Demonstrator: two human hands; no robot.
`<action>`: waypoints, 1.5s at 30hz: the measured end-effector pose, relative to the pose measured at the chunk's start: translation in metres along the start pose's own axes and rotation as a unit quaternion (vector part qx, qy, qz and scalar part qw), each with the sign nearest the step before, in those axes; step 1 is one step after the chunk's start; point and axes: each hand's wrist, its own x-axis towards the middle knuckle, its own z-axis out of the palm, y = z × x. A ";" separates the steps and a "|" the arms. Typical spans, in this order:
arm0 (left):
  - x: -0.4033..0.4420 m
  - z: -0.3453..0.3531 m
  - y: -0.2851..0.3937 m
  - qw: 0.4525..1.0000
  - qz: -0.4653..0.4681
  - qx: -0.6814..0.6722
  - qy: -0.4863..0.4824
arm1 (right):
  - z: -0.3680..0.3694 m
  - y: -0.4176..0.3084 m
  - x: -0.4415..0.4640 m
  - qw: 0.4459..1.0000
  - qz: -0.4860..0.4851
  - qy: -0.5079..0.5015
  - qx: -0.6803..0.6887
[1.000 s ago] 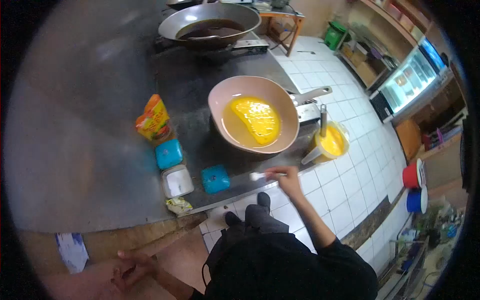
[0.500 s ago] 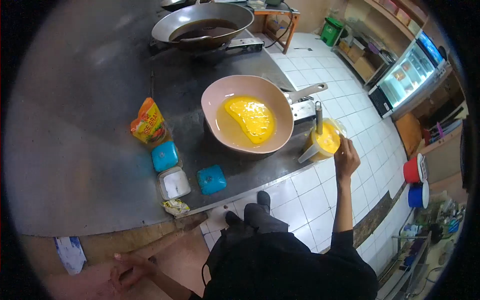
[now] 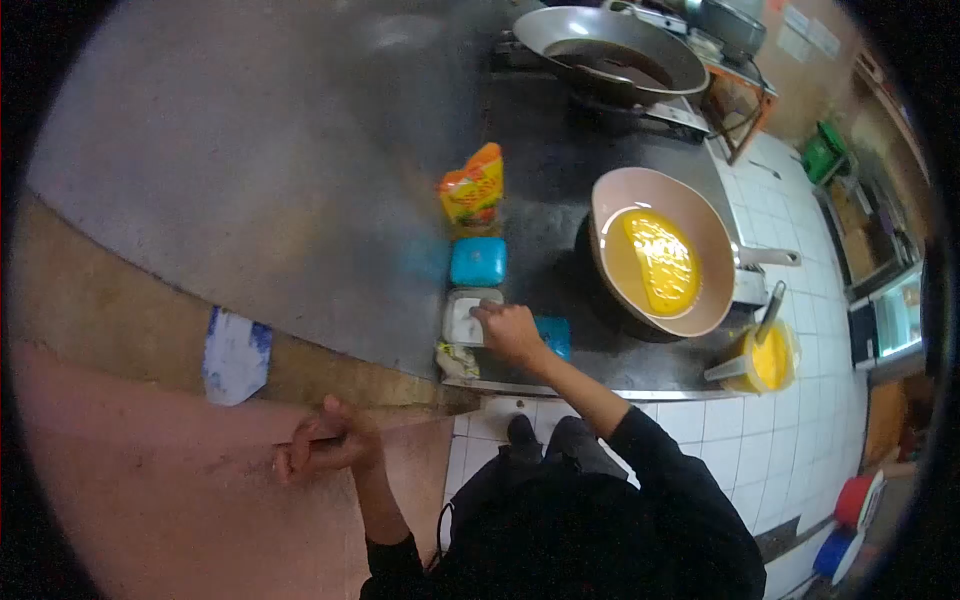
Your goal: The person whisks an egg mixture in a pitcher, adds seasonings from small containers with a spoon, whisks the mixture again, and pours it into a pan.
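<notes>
Now at the tub (image 3: 472,294): its white contents are reached by the fingers of the right hand (image 3: 512,334), so neither pan nor jug is being handled.
Right hand: the fingers are bunched; whether anything is pinched cannot be told.
Left hand (image 3: 340,445): held apart from the right, at near left, loosely curled with the thumb spread; nothing is seen in it.
Pan (image 3: 716,272): set right of the tub, with a yellow layer (image 3: 665,262) spread in it.
Jug (image 3: 738,371): placed at near right, with a handle (image 3: 770,310) stood in yellow liquid.
Blue box (image 3: 478,262): set just beyond the tub, beside the orange pack (image 3: 474,192).
Blue lid (image 3: 554,332): partly hidden by the right hand.
Wok (image 3: 543,29): placed far; its dark contents cannot be identified.
</notes>
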 end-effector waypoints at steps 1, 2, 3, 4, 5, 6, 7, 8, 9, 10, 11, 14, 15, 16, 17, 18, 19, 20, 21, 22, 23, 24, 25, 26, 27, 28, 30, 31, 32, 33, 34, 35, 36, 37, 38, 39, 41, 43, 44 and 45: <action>0.002 0.000 0.001 1.000 0.017 0.009 0.012 | 0.021 0.010 0.009 0.999 0.014 -0.030 -0.037; 0.001 0.000 0.000 1.000 0.023 0.006 0.007 | 0.039 0.018 0.016 0.995 0.030 -0.059 -0.074; 0.000 0.000 -0.001 1.000 0.028 0.003 0.001 | 0.054 0.025 0.019 0.995 0.022 -0.060 -0.070; 0.000 0.000 0.000 1.000 0.029 0.011 0.001 | 0.063 0.030 0.021 0.995 -0.002 -0.066 -0.078; -0.001 0.000 0.002 1.000 0.013 0.005 0.003 | 0.073 0.034 0.020 0.993 -0.025 -0.072 -0.086; -0.001 0.000 0.004 1.000 -0.002 -0.002 0.005 | 0.055 0.023 0.025 0.987 -0.012 -0.137 -0.085; 0.002 0.001 0.007 1.000 -0.004 0.003 0.006 | 0.059 0.024 0.025 0.986 -0.017 -0.139 -0.086; 0.006 0.000 0.011 1.000 -0.003 0.014 0.004 | 0.063 0.026 0.025 0.987 0.004 -0.156 -0.046; 0.005 -0.001 0.011 1.000 -0.002 0.021 0.001 | 0.061 0.024 0.025 0.984 0.027 -0.174 -0.007; 0.004 -0.001 0.011 1.000 -0.002 0.027 -0.002 | 0.061 0.020 0.025 0.984 0.026 -0.175 -0.006; -0.003 0.000 0.008 0.999 -0.046 -0.012 -0.005 | 0.059 0.018 0.026 0.981 0.066 -0.184 -0.014; 0.003 0.001 0.010 0.998 -0.062 -0.026 0.007 | 0.057 0.019 0.030 0.973 0.143 -0.181 -0.003; 0.007 0.001 0.011 0.999 -0.033 0.000 0.022 | 0.053 0.019 0.034 0.969 0.180 -0.168 0.018; 0.008 0.002 0.012 0.999 -0.033 -0.002 0.022 | 0.048 0.020 0.035 0.969 0.182 -0.167 0.018; 0.009 0.003 0.013 0.999 -0.028 -0.010 0.025 | 0.041 0.022 0.035 0.962 0.205 -0.170 0.052; 0.009 0.003 0.013 0.999 -0.025 -0.016 0.027 | 0.035 0.025 0.035 0.954 0.229 -0.171 0.086; 0.009 0.003 0.014 0.999 -0.022 -0.021 0.028 | 0.032 0.031 0.034 0.954 0.231 -0.169 0.085; 0.008 0.001 0.013 0.999 -0.024 -0.011 0.022 | 0.026 0.037 0.034 0.936 0.255 -0.177 0.164; 0.007 0.000 0.013 1.000 -0.026 -0.002 0.017 | 0.022 0.040 0.033 0.912 0.278 -0.183 0.241; 0.002 0.002 0.010 0.999 -0.026 -0.007 0.016 | 0.020 0.042 0.030 0.911 0.282 -0.180 0.240; -0.007 0.005 0.005 0.997 -0.048 -0.047 0.026 | 0.018 0.043 0.026 0.905 0.295 -0.146 0.271; -0.008 0.006 0.004 0.995 -0.060 -0.072 0.030 | 0.013 0.043 0.023 0.896 0.308 -0.111 0.301; -0.008 0.006 0.004 0.992 -0.072 -0.096 0.034 | 0.008 0.043 0.018 0.896 0.314 -0.106 0.297; -0.005 0.002 0.004 0.998 -0.036 -0.038 0.027 | 0.005 0.041 0.012 0.890 0.329 -0.075 0.306; 0.001 0.000 0.005 1.000 0.000 0.019 0.021 | -0.002 0.038 0.006 0.883 0.345 -0.043 0.314; 0.003 -0.003 0.006 1.000 -0.004 0.005 0.018 | -0.012 0.034 -0.002 0.886 0.342 -0.028 0.312; 0.002 -0.005 0.005 0.999 0.021 0.042 -0.020 | -0.036 0.028 -0.025 0.883 0.337 -0.009 0.326; -0.002 -0.003 -0.005 0.999 0.031 0.027 -0.015 | -0.051 0.025 -0.042 0.880 0.341 0.012 0.332; -0.002 -0.003 -0.003 0.999 0.032 0.021 -0.015 | -0.073 0.021 -0.059 0.877 0.361 0.028 0.317; -0.002 -0.002 -0.001 0.999 0.032 0.014 -0.015 | -0.096 0.015 -0.076 0.859 0.392 0.030 0.328; 0.003 -0.003 0.004 0.999 0.028 0.008 -0.018 | -0.110 0.012 -0.093 0.840 0.420 0.033 0.342; 0.008 -0.004 0.009 1.000 0.023 0.002 -0.021 | -0.114 0.020 -0.119 0.825 0.429 0.072 0.361; 0.009 -0.006 0.007 0.999 0.020 0.012 -0.030 | -0.121 0.031 -0.146 0.809 0.435 0.110 0.380; 0.006 -0.007 0.005 0.999 0.019 0.026 -0.040 | -0.149 0.026 -0.160 0.792 0.450 0.143 0.388; 0.002 -0.006 0.002 0.999 0.018 0.015 -0.043 | -0.173 0.030 -0.180 0.817 0.456 0.153 0.319; -0.002 -0.005 -0.002 0.999 -0.018 0.011 -0.030 | -0.203 0.028 -0.192 0.824 0.471 0.170 0.264; 0.001 -0.004 0.003 0.998 -0.055 0.003 -0.021 | -0.250 0.029 -0.219 0.789 0.512 0.273 0.201; 0.017 -0.010 0.013 0.990 0.054 0.126 -0.031 | -0.284 0.044 -0.247 0.777 0.534 0.333 0.024; 0.013 -0.008 0.010 0.990 0.054 0.123 -0.032 | -0.295 0.046 -0.249 0.764 0.533 0.361 -0.048; 0.006 -0.007 0.004 0.996 0.017 0.084 -0.041 | -0.304 0.047 -0.249 0.747 0.528 0.386 -0.119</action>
